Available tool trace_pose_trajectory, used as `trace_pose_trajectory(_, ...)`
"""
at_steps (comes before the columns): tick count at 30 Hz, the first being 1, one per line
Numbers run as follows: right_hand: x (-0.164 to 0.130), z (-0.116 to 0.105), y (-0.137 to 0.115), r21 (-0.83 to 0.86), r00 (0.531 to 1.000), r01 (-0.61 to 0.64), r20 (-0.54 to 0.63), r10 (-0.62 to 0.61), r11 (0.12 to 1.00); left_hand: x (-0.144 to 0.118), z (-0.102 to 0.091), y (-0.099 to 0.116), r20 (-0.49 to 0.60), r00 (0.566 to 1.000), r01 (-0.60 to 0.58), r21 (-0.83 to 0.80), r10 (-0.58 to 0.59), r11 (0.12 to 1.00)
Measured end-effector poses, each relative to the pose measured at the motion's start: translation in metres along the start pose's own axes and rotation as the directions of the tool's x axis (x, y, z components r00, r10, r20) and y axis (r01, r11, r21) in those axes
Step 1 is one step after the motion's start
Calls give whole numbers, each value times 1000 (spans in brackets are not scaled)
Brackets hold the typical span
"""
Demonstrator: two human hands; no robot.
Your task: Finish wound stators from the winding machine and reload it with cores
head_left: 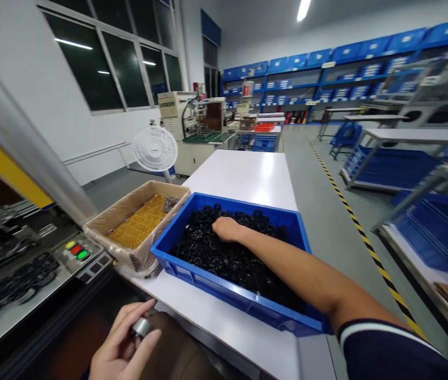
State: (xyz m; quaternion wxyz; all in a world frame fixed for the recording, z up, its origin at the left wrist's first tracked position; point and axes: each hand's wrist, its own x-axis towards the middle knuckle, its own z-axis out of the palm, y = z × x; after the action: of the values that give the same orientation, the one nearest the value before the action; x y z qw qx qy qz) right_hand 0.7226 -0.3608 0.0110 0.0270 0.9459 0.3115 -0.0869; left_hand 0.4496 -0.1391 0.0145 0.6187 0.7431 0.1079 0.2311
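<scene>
My left hand (123, 343) is at the bottom of the view, in front of the table edge. Between its thumb and fingers sits a small silver metal cylinder (142, 327). My right hand (226, 229) reaches into a blue plastic bin (240, 296), its fingers curled down against the small black spoked wheels (216, 263) that fill it. Whatever those fingertips hold is hidden behind the hand. Left of the bin stands a cardboard box (150, 186) lined with clear plastic. Yellow-brown material (140, 221) and a cluster of small grey metal parts (170, 203) lie inside it.
The white table (248, 171) runs away beyond the bin. At left is a machine with a button panel (77, 250) and a row of black round parts (18, 287). A white fan (155, 149) stands behind the box. Carts with blue bins (398, 166) line the right.
</scene>
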Motion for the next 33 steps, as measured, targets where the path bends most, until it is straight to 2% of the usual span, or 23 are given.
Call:
trace_pose_trajectory(1,-2,-1,-3,-10,1000,3,-9,-3,1000,-3,0,4,5,997,-74,77,74,994)
trace_pose_trajectory(3,-6,-7,-11,-15,998,26,-55,-27,1000,-8,-1,11,-2,991,-131,175,134,976)
trace_pose_trajectory(6,-21,-24,-37,33,973,127,-200,-118,991,-10,-6,19,12,999,-51,156,50,986)
trace_pose_trajectory(9,-55,-35,-79,112,898,316,-355,-259,942,-9,-8,21,111,991,81,-54,-75,995)
trace_pose_trajectory(10,-69,-36,-93,153,860,399,-404,-311,904,-8,-7,21,137,986,119,-156,-98,981)
trace_pose_trajectory(11,-83,-36,-107,222,799,513,-477,-367,829,-8,-5,22,161,980,153,-249,-115,956)
trace_pose_trajectory(12,-95,-34,-118,310,706,650,-583,-401,694,-8,-2,22,182,975,185,-325,-131,927)
trace_pose_trajectory(14,-111,-30,-135,377,542,821,-750,-378,428,-10,5,24,190,965,248,-417,-183,874)
trace_pose_trajectory(15,-115,-27,-139,377,489,860,-800,-348,343,-11,8,26,175,959,277,-436,-221,856)
trace_pose_trajectory(16,-116,-24,-141,369,465,875,-822,-330,315,-12,11,28,153,954,300,-441,-258,846)
trace_pose_trajectory(18,-116,-21,-142,353,445,883,-840,-311,311,-14,17,33,106,948,315,-441,-300,841)
trace_pose_trajectory(22,-112,-20,-139,294,387,905,-870,-306,307,-17,24,40,62,958,276,-467,-280,840)
trace_pose_trajectory(28,-110,-24,-134,176,283,946,-858,-429,273,-13,21,37,44,970,236,-404,-238,884)
trace_pose_trajectory(30,-109,-24,-133,101,237,947,-862,-448,306,-10,17,33,84,971,239,-410,-224,880)
trace_pose_trajectory(33,-108,-23,-131,10,183,936,-866,-465,351,-5,11,28,232,952,280,-394,-200,875)
